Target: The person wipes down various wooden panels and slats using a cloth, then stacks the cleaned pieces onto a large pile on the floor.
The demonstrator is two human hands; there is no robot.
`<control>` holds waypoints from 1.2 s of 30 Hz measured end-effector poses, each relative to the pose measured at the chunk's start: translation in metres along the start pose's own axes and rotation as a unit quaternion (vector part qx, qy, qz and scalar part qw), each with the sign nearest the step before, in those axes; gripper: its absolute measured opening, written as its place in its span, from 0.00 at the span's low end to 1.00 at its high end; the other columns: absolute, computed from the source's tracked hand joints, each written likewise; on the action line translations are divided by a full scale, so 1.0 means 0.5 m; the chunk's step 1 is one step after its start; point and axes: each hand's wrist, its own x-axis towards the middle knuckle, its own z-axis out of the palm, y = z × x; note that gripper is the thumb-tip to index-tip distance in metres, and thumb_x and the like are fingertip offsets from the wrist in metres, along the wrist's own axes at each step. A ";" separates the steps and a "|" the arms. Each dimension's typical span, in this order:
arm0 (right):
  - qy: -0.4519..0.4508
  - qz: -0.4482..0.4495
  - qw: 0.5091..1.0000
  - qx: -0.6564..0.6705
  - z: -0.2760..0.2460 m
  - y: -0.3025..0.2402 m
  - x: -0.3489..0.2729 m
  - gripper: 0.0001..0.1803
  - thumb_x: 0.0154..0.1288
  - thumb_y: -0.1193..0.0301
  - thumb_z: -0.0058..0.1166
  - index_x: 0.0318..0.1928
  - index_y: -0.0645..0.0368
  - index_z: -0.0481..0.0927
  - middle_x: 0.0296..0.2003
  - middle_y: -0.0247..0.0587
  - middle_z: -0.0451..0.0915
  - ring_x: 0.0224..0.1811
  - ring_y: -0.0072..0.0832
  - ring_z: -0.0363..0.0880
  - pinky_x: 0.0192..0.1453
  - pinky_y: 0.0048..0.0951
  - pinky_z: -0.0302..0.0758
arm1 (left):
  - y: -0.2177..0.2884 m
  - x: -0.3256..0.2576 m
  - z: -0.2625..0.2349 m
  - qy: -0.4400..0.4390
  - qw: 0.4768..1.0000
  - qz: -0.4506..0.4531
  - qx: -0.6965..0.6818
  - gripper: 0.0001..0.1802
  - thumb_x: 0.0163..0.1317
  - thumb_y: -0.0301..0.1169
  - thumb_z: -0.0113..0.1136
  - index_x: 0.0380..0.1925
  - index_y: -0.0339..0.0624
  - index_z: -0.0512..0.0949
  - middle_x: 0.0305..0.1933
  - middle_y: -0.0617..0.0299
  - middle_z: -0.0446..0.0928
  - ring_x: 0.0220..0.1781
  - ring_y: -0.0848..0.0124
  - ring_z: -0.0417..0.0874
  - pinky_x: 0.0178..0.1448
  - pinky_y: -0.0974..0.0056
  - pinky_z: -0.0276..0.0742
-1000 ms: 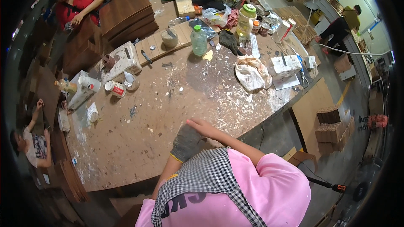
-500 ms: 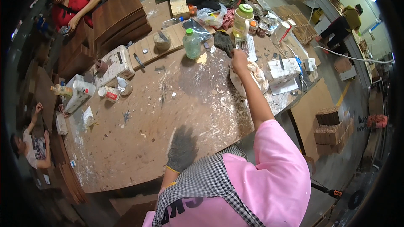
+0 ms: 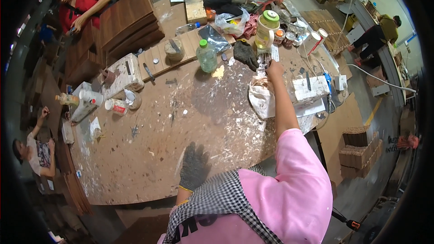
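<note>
Gloved left hand [image 3: 194, 166] lies flat and released on the table [image 3: 149, 153]; right hand [image 3: 273, 68] grasps a brush [image 3: 266, 59] beside a yellow jug [image 3: 266, 29].

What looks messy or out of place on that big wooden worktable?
The brown wooden worktable is splashed all over with dried white smears. A dark work glove lies loose near the green-capped clear plastic bottle, while the right hand reaches out bare and the left hand wears a dark glove, pressed flat on the table.
</note>
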 end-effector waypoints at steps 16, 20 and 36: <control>0.095 -0.185 0.937 0.281 -0.006 -0.147 0.014 0.20 0.61 0.63 0.50 0.42 0.69 0.80 0.39 0.63 0.80 0.44 0.56 0.79 0.53 0.47 0.73 | -0.003 0.010 -0.005 -0.048 0.998 -0.041 0.004 0.25 0.57 0.38 0.65 0.52 0.34 0.80 0.68 0.44 0.69 0.74 0.40 0.57 0.75 0.43 0.57; 0.073 -0.022 0.891 0.447 -0.123 -0.013 0.036 0.20 0.60 0.58 0.56 0.39 0.65 0.80 0.41 0.58 0.82 0.43 0.55 0.80 0.49 0.49 0.74 | -0.007 0.010 0.003 -0.057 0.997 -0.047 -0.001 0.26 0.57 0.38 0.66 0.53 0.34 0.79 0.69 0.44 0.68 0.75 0.41 0.57 0.75 0.44 0.57; -0.142 -0.148 0.978 -0.044 -0.196 0.006 -0.126 0.42 0.47 0.35 0.66 0.60 0.41 0.78 0.57 0.51 0.77 0.56 0.46 0.79 0.57 0.43 0.75 | -0.004 0.030 -0.006 -0.037 0.998 -0.039 -0.031 0.24 0.57 0.35 0.64 0.51 0.33 0.80 0.70 0.44 0.66 0.76 0.41 0.55 0.77 0.43 0.51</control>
